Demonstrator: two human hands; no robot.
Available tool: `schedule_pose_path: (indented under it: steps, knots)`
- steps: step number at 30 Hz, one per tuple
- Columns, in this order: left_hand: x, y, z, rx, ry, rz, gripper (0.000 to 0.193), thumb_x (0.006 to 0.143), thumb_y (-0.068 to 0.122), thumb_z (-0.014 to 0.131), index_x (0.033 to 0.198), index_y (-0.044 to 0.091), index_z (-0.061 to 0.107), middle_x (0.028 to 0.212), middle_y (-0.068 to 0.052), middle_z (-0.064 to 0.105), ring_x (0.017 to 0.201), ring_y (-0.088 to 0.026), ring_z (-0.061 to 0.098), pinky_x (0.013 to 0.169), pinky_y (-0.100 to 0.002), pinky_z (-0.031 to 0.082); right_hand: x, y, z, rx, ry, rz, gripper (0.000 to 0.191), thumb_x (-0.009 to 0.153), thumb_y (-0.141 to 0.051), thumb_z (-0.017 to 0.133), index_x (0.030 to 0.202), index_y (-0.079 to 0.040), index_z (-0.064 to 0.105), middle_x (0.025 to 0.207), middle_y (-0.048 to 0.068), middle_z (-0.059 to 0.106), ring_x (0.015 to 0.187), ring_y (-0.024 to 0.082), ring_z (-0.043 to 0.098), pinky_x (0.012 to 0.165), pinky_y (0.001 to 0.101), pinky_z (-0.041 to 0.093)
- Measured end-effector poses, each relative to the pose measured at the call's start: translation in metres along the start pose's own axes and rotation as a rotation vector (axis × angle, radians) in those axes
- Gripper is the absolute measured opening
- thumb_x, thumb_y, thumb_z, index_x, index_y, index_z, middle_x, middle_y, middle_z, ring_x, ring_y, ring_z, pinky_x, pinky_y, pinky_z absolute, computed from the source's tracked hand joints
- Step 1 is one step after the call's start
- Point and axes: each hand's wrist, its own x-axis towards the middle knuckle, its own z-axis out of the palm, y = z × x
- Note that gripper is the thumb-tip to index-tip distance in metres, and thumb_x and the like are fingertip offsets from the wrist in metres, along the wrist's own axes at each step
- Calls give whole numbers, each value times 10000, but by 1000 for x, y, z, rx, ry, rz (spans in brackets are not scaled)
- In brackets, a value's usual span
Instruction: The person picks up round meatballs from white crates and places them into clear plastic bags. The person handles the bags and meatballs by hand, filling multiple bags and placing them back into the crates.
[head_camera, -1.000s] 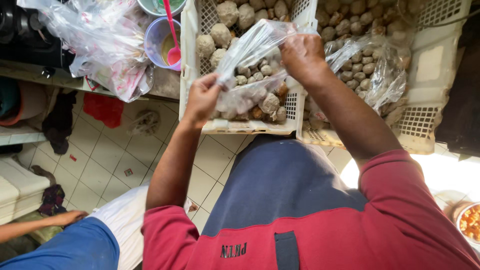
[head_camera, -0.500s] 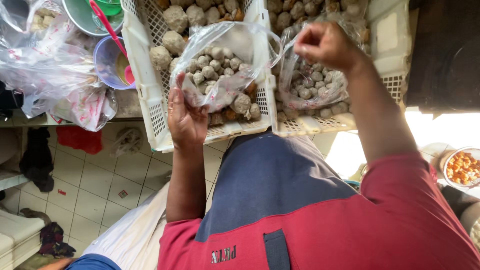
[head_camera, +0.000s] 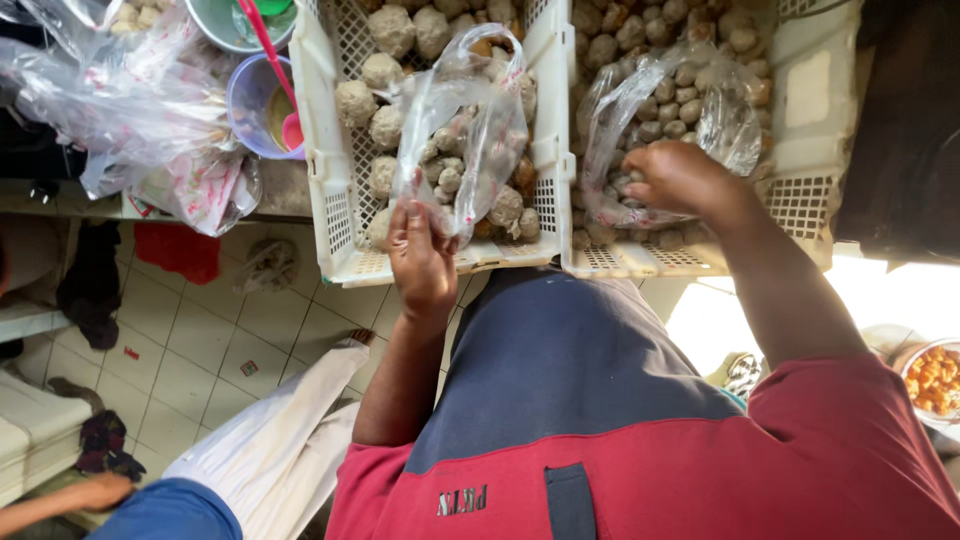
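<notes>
My left hand (head_camera: 422, 258) grips a clear plastic bag of small grey-brown balls (head_camera: 462, 140), holding it up over the left white perforated crate (head_camera: 335, 215). That crate holds larger pale balls (head_camera: 390, 30). My right hand (head_camera: 680, 178) reaches into a second open clear bag (head_camera: 690, 110) lying in the right white crate (head_camera: 805, 190). Its fingers are curled among the small balls there; what they hold is hidden.
A lilac cup with a pink spoon (head_camera: 262, 105) and crumpled plastic bags (head_camera: 120, 100) sit left of the crates. Another person's hand (head_camera: 95, 492) and white trouser leg (head_camera: 285, 440) show at lower left over the tiled floor. A bowl of orange food (head_camera: 935, 380) sits lower right.
My right hand let go of the bag's top and dropped into the open bag in the right crate. My left hand still holds the filled bag, now hanging upright.
</notes>
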Motion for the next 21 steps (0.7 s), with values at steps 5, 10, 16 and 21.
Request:
schedule_pose_path:
  steps: [5, 10, 16, 21]
  knots:
    - [-5, -7, 10, -15, 13, -2, 417, 1137, 186, 520, 1528, 42, 519, 770, 79, 469, 628, -15, 402, 530, -227, 335, 4, -85, -35, 484, 193, -437, 410, 979, -371, 667, 1252, -64, 657, 1004, 119, 718, 784, 189, 694, 685, 359, 618]
    - [-4, -1, 22, -123, 205, -168, 454, 1087, 138, 425, 1516, -7, 451, 985, -31, 681, 831, -125, 640, 719, -313, 539, 60, -168, -2, 412, -55, -431, 385, 942, -251, 654, 1282, -70, 643, 1116, 134, 755, 893, 197, 738, 783, 362, 657]
    - [-14, -3, 20, -241, 244, -76, 442, 1060, 155, 462, 1487, 38, 480, 1280, -28, 704, 963, -126, 678, 866, -343, 585, 24, -82, 27, 432, 325, -448, 245, 949, -160, 675, 1142, -10, 671, 1008, 137, 697, 736, 195, 660, 677, 385, 601]
    - [-20, -19, 5, -168, 124, 25, 394, 1153, 138, 520, 1528, 17, 520, 1084, 25, 676, 779, -27, 491, 617, -196, 379, 18, 23, -1, 51, 441, 35, 158, 978, -177, 632, 1083, -67, 674, 990, 120, 670, 798, 224, 627, 726, 428, 562]
